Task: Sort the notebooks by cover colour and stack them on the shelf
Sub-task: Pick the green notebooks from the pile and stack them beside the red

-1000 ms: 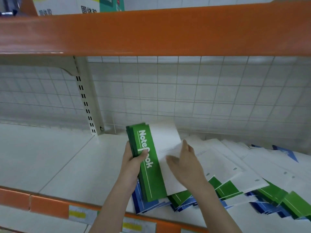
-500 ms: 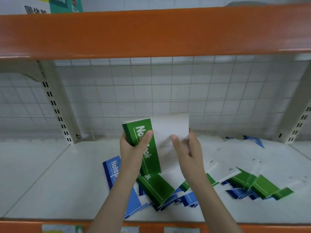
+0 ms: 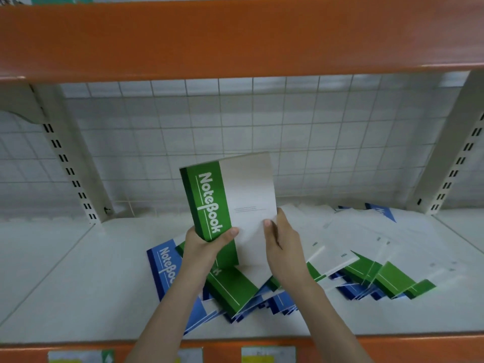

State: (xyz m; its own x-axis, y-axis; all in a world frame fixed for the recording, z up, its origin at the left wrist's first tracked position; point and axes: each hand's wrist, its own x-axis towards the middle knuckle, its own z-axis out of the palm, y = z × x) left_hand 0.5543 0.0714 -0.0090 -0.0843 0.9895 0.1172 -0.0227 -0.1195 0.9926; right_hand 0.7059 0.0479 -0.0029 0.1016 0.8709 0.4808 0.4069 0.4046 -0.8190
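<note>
Frame centre: your left hand (image 3: 203, 244) and right hand (image 3: 281, 238) both grip 1 upright green notebook stack (image 3: 227, 197) (cover reads "NoteBook") above the mixed notebooks (image 3: 340, 263) strewn on the shelf (image 3: 78, 284).

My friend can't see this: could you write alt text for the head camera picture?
Two hands hold a small stack of green notebooks upright above a white shelf, left hand gripping the spine edge, right hand the white side. Green and blue notebooks lie scattered beneath.

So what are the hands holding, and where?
A green notebook: the left hand grips its lower green spine edge, the right hand its lower right edge.
</note>
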